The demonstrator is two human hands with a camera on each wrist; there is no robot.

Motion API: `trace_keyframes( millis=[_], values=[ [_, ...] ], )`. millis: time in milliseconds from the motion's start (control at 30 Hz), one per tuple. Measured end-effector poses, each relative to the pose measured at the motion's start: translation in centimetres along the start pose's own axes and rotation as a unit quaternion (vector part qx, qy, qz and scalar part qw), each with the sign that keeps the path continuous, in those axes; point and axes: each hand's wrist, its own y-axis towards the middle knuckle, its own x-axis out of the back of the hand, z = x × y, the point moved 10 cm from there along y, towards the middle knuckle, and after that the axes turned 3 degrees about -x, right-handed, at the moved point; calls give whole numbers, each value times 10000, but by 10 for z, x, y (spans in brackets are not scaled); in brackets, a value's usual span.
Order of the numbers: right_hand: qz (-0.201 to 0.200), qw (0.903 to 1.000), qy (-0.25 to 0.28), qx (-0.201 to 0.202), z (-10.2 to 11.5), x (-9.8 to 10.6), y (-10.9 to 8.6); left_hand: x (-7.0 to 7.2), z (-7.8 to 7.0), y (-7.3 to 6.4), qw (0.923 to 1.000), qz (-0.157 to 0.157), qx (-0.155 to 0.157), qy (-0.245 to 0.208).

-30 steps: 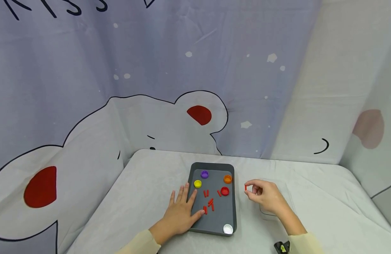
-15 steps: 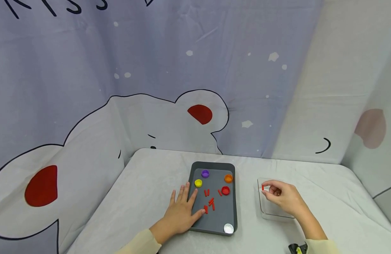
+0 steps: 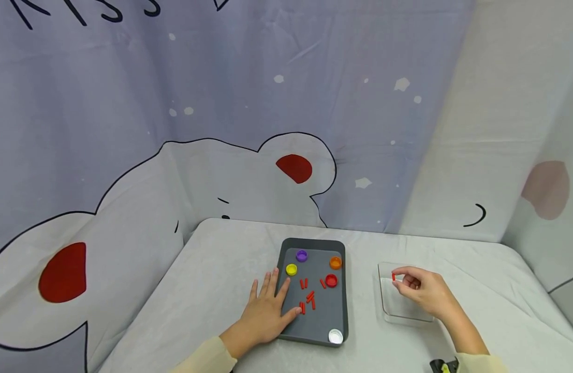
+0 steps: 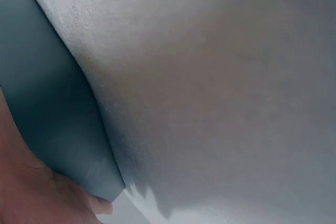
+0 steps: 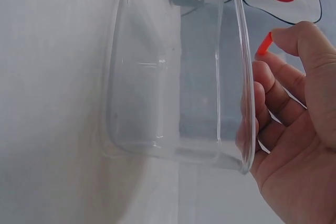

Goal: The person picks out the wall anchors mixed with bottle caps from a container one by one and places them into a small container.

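Between thumb and index finger, my right hand point(image 3: 423, 291) pinches a short red stick point(image 5: 265, 43) over the clear container point(image 5: 157, 66). In the right wrist view the hand is just above the container's rim. My left hand point(image 3: 263, 313) lies with spread, straight fingers on the left edge of the dark grey tray point(image 3: 314, 329). Several red sticks point(image 3: 310, 296) are scattered on that tray. A red round cap point(image 3: 331, 280) and an orange one point(image 3: 335, 262) stand on its right side, a purple cap point(image 3: 302, 255) and a yellow one point(image 3: 291, 269) at the upper left.
A white round cap point(image 3: 335, 336) sits in the tray's near right corner. White cloth point(image 3: 230, 259) covers the table, and a printed curtain point(image 3: 221, 93) hangs behind it. The tray's side wall point(image 4: 58, 93) shows in the left wrist view.
My right hand has moved right with the red stick, from beside the tray to over the clear container. The left hand has stayed on the tray edge.
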Motion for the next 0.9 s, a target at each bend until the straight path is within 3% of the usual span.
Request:
trace_keyframes(
  millis=[367, 900],
  values=[
    [143, 9999, 85, -43, 4, -5, 4, -2, 1, 1, 9999, 126, 79, 41],
    [904, 9929, 578, 512, 56, -70, 14, -4, 3, 1, 9999, 97, 73, 47]
  ],
)
